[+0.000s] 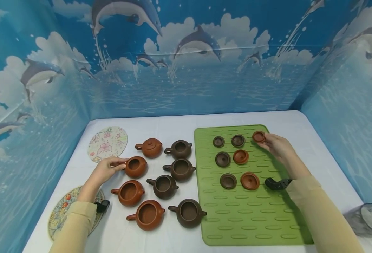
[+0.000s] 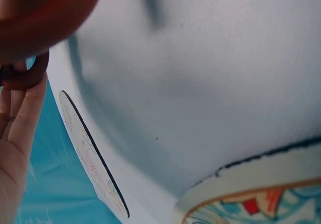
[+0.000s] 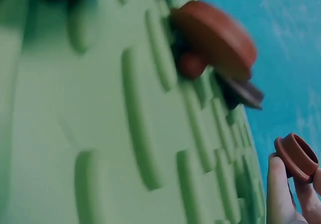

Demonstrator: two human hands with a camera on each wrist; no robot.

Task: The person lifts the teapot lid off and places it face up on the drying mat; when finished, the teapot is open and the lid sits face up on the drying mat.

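Note:
My left hand (image 1: 110, 168) pinches the handle of a lidless reddish-brown clay teapot (image 1: 136, 167); in the left wrist view its fingers are at the looped handle (image 2: 30, 78). Over the far right part of the green mat (image 1: 236, 211), my right hand (image 1: 279, 147) holds a small reddish-brown teapot lid (image 1: 258, 137) between thumb and fingers. The same lid (image 3: 297, 156) shows tilted in the right wrist view, hollow side away from the palm. Behind the held teapot sits a reddish-brown teapot with its lid on (image 1: 151, 147).
Two more lidless reddish teapots (image 1: 148, 215) and several dark brown ones (image 1: 189, 212) stand left of the mat. Several lids (image 1: 250, 181) lie on the mat. A butterfly-patterned round mat (image 1: 108, 142) and a colourful round mat (image 1: 60, 211) lie left; a clear container (image 1: 363, 221) stands right.

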